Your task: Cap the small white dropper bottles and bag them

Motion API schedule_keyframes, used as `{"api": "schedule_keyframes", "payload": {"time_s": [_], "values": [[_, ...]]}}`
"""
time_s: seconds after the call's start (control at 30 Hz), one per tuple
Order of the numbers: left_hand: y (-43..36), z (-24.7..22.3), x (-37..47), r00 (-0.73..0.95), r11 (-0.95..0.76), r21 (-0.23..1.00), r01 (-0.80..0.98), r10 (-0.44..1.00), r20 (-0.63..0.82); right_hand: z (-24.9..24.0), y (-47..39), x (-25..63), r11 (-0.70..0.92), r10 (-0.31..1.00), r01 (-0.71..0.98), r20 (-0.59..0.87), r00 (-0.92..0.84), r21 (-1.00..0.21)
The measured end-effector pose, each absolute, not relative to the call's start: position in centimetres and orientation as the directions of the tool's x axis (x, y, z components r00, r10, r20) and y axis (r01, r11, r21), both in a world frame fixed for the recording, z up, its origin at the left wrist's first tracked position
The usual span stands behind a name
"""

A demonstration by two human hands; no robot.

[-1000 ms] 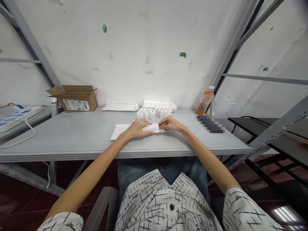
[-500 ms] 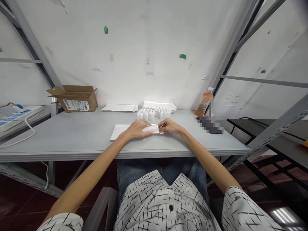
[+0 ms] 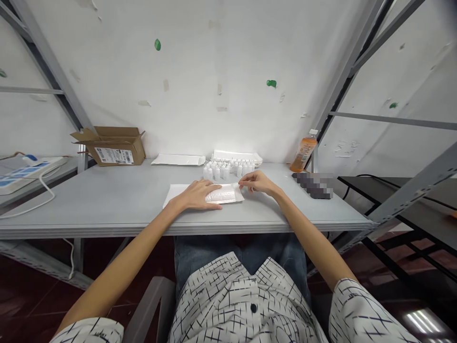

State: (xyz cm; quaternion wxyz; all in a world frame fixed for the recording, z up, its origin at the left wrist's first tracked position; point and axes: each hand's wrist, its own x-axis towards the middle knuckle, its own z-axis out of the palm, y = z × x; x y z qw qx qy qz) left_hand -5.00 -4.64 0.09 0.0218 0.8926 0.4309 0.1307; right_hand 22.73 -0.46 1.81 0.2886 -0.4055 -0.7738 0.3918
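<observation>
A white padded envelope [image 3: 226,194] lies flat near the table's front edge, with a shiny, bubbly patch on its right part. My left hand [image 3: 197,195] rests on its middle, thumb and fingers spread apart, covering part of it. At the upper right corner of the envelope, my right hand [image 3: 257,183] has its fingertips pinched together on the edge. Just behind stand several small white bottles [image 3: 225,171] with thin pointed tips, grouped close together.
White padded envelopes [image 3: 177,159] lie along the wall behind the bottles. An open cardboard box [image 3: 119,150] stands at the back left, an orange drink bottle [image 3: 303,153] at the back right. A blurred dark object [image 3: 313,186] lies by the table's right edge; a power strip [image 3: 26,172] sits far left.
My left hand has slid left and flattened with fingers spread. The right hand has moved slightly up and right, and the envelope's right part now lies flatter and more exposed.
</observation>
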Motion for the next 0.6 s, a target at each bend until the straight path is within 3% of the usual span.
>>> {"api": "schedule_keyframes", "payload": {"time_s": [0.23, 0.43, 0.6], "values": [[-5.8, 2.1, -9.0, 0.528, -0.594, 0.157, 0.789, 0.786, 0.323, 1.6, -0.2, 23.0, 0.383, 0.866, 0.436, 0.152, -0.477, -0.814], [-2.4, 6.2, -13.2, 0.162, -0.409, 0.379, 0.830, 0.827, 0.539, 1.6, -0.1, 22.9, 0.388, 0.868, 0.450, 0.155, -0.471, -0.804], [4.6, 8.1, -14.4, 0.005, -0.280, 0.355, 0.892, 0.791, 0.612, 1.7, 0.0, 22.8, 0.384, 0.870, 0.436, 0.161, -0.466, -0.814]]}}
